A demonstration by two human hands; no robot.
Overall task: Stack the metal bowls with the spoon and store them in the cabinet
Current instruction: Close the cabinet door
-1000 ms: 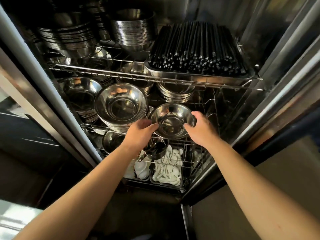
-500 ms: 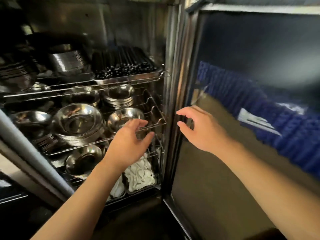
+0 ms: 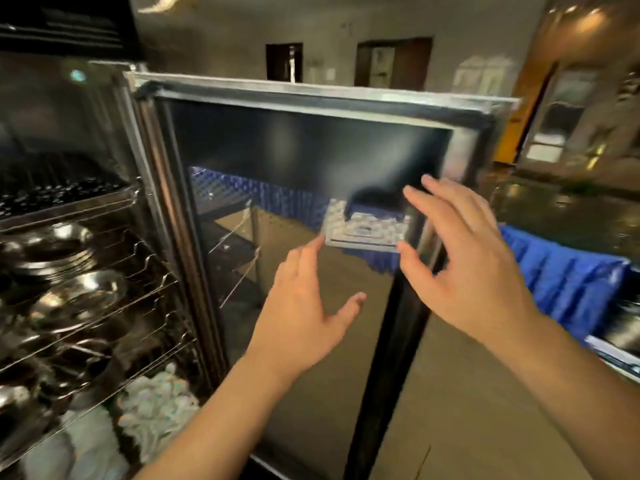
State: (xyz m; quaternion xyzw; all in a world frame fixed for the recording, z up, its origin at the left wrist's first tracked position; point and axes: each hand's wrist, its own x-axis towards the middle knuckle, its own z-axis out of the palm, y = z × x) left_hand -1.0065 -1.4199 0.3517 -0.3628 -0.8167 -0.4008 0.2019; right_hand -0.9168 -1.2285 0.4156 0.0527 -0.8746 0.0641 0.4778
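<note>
The cabinet stands open at the left, its wire shelves (image 3: 152, 296) holding stacked metal bowls (image 3: 83, 294). White spoons (image 3: 156, 407) lie in a tray on the bottom shelf. The cabinet's glass door (image 3: 311, 161) fills the middle of the view, swung open. My left hand (image 3: 304, 310) is spread in front of the glass, empty. My right hand (image 3: 464, 271) is spread near the door's outer edge, also empty; I cannot tell if it touches the frame. The picture is blurred by motion.
A tray of dark chopsticks (image 3: 52, 192) sits on the upper shelf. A blue-skirted table (image 3: 568, 282) stands at the right behind the door. Far back is a wall with two doorways (image 3: 391, 64).
Both hands let go of the bowl on the middle shelf and drew out of the cabinet. My view swung right and up, and both hands now hover at the door.
</note>
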